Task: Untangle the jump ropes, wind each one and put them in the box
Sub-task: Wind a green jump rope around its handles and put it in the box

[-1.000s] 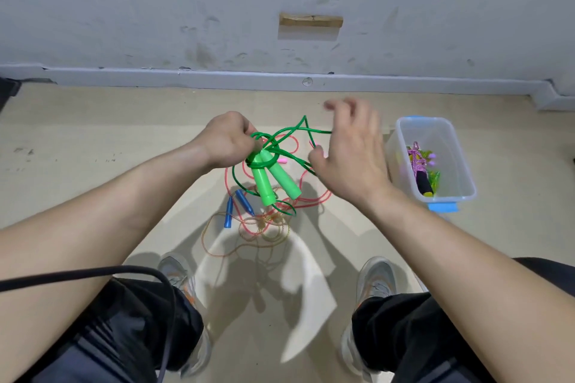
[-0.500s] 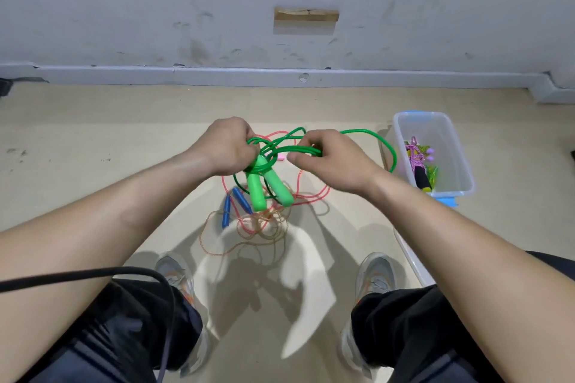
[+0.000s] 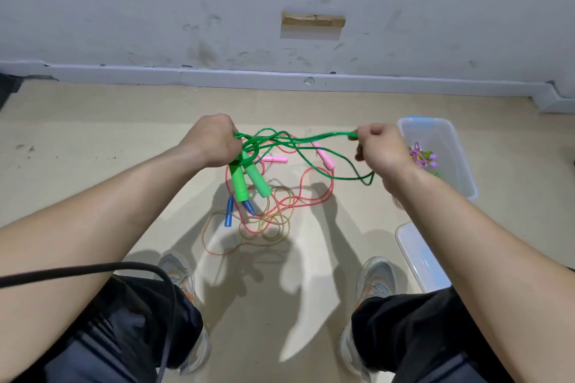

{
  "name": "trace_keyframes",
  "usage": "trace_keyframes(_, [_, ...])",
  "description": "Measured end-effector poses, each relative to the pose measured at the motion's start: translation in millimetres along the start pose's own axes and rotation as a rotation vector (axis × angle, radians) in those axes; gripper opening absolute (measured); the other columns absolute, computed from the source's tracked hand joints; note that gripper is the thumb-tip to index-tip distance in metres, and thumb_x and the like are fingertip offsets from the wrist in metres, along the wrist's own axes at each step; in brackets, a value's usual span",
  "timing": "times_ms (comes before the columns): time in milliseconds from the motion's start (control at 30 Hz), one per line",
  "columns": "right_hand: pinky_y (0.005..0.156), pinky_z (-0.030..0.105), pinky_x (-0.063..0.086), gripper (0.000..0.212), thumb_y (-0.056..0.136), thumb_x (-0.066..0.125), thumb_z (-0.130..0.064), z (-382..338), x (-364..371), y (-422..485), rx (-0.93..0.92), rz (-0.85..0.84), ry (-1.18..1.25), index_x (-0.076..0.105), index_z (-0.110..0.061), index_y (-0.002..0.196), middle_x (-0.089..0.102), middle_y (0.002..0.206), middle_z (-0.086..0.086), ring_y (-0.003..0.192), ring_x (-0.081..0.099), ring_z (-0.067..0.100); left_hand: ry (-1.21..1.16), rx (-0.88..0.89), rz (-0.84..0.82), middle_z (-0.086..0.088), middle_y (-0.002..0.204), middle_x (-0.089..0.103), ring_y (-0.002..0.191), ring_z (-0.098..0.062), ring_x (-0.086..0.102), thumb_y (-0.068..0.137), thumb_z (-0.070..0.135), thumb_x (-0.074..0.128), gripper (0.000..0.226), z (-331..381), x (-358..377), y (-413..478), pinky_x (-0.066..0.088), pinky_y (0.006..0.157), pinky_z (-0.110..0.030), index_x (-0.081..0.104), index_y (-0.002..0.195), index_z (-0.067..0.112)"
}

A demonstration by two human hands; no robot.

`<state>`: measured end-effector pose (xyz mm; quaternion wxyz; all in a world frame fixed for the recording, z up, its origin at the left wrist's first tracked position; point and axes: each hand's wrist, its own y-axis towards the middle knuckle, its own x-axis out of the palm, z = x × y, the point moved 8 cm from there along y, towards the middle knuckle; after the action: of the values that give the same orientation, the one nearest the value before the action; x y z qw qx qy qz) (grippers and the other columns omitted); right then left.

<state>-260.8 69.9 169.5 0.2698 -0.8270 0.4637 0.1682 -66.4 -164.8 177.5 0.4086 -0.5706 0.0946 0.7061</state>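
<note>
With my left hand [image 3: 214,140] fisted round the thin green plastic jump rope [image 3: 239,179] at its handles, above the floor, and my right hand [image 3: 381,149] pinching its stretched loop, I should wrap evenly and taut before reaching for the clear plastic box [image 3: 457,158].

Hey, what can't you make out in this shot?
Head view only:
- Left hand: how it grips the green rope, fingers curled out of sight.
- Box contents, partly behind the right hand.
- Lid, near end under the right arm.
</note>
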Motion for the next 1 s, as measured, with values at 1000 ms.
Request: trace_keyframes(1000, [0.065, 0.034, 0.048, 0.014, 0.095, 0.063, -0.021, -31.7, 63.9, -44.4, -0.264, -0.356, -0.137, 0.058, -0.012, 0.085, 0.063, 0.066, 0.000, 0.064, 0.061, 0.021, -0.216, 0.107, -0.116, -0.020, 0.089, 0.071, 0.081, -0.030, 0.060, 0.094, 0.023, 0.064, 0.021, 42.0, 6.0, -19.8, 0.045, 0.068, -0.032, 0.074, 0.086, 0.006])
